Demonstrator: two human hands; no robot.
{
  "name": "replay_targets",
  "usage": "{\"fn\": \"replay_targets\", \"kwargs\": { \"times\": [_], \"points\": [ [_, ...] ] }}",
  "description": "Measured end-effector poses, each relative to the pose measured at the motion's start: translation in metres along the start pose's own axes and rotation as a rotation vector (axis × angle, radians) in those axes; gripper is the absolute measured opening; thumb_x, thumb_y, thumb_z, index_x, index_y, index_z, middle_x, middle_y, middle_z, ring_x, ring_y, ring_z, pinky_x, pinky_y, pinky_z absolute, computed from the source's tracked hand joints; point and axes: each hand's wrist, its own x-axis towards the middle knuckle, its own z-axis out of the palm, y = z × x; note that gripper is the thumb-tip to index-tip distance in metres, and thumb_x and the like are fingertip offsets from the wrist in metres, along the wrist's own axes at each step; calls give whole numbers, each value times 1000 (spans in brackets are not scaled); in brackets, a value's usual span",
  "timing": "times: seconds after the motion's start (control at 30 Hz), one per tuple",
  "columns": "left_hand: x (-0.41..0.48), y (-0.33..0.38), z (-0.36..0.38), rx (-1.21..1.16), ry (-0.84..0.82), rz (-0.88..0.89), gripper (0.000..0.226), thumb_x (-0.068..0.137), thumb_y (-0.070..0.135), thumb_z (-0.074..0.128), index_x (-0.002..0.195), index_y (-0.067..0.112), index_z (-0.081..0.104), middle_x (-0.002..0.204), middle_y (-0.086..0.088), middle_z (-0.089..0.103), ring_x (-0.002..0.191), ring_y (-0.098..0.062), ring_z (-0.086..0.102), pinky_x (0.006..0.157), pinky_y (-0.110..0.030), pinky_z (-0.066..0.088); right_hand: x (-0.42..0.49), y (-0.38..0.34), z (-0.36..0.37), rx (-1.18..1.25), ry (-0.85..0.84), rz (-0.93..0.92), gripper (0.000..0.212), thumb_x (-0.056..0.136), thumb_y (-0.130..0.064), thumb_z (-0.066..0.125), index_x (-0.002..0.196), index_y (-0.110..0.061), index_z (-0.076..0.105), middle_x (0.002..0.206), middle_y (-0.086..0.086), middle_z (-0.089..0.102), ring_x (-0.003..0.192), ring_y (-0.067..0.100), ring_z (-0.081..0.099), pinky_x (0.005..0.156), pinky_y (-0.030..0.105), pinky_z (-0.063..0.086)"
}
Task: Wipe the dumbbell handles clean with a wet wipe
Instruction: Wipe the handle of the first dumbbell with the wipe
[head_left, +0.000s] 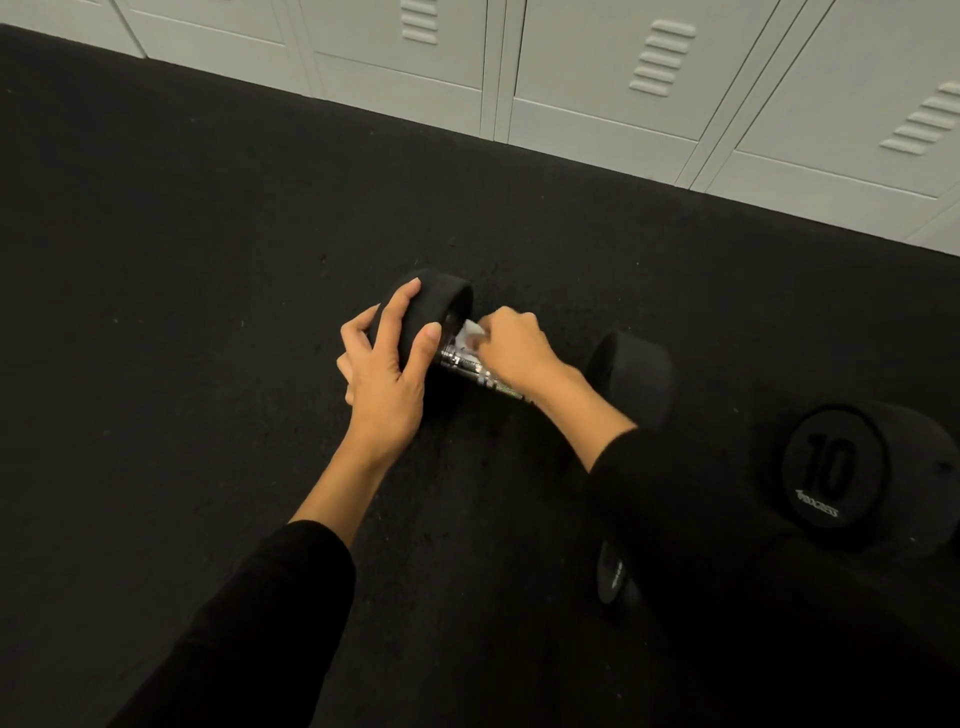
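The left hand grips the dumbbell by one head on the black floor. The right hand presses a white wipe onto the chrome handle, below lockers.

A black floor is seen across most of the view, its surface matt and finely speckled with small pale flecks. Along its far edge a row of pale grey lockers is set, running on a slant from the upper left down to the right. The lockers are met directly by the floor at their base. The doors are stacked in tiers and parted by narrow vertical seams. A group of horizontal vents is pressed into each upper door.
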Motion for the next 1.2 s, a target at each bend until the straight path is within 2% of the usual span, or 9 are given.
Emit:
{"fn": "replay_targets", "kwargs": {
  "times": [0.13,0.27,0.37,0.53,0.63,0.7,0.87,1.03,1.2],
  "points": [
    [0,0,0,-7,-1,0,40,95,54,43,133,61,32,139,6,21,118,-14,20,109,-45,23,3,-2,-2,26,-67,45,24,94,-20,49,107,-3,61,109,17,58,94,32,59,77,40,49],
    [2,0,0,-12,0,-11,40,95,53,43,133,60,32,140,6,21,118,-13,20,110,-46,22,-45,-16,24,-356,117,-208,42,90,-12,47,131,-3,46,125,17,56,118,33,51,106,44,32],
    [0,-1,1,-7,8,-4,41,95,53,43,134,60,32,140,6,22,117,-13,20,110,-45,23,-61,-17,36,-478,221,-265,53,89,-15,46,139,-1,36,135,17,50,127,30,43,113,43,19],
    [-1,-1,1,-9,5,-7,41,95,53,43,134,59,32,139,5,22,118,-14,21,111,-46,22,-18,-24,-9,-27,-68,108,37,93,-28,40,118,-5,57,112,17,60,106,35,57,88,40,43],
    [-2,0,1,-7,-1,2,41,95,54,42,133,61,31,140,6,21,119,-14,20,111,-49,23,-12,-14,-19,45,-286,256,34,88,-23,40,95,-3,67,80,11,71,75,27,71,69,32,53],
    [-2,1,0,-9,-6,-2,40,95,55,42,133,62,31,141,7,20,119,-13,19,111,-51,24,-11,-16,-18,18,-226,241,35,92,-28,40,97,-4,65,86,12,68,76,27,68,66,31,50],
    [0,-2,0,-13,-2,-14,41,95,54,43,134,61,31,142,8,20,119,-11,17,111,-51,24,-43,-25,6,-253,47,-179,27,94,-18,44,109,-2,60,99,17,64,95,33,59,93,44,45],
    [-2,-3,0,-5,11,3,41,95,55,43,134,60,31,141,5,21,119,-14,20,111,-49,24,-27,-26,0,-41,7,34,29,95,-29,46,109,-7,59,107,13,61,92,30,59,76,39,48],
    [-3,-2,0,4,19,13,40,96,53,42,134,60,32,142,5,21,118,-14,20,111,-48,24,-41,-28,36,-417,188,-125,39,94,-9,36,131,1,44,124,18,58,118,33,53,109,44,27]
  ]
}}
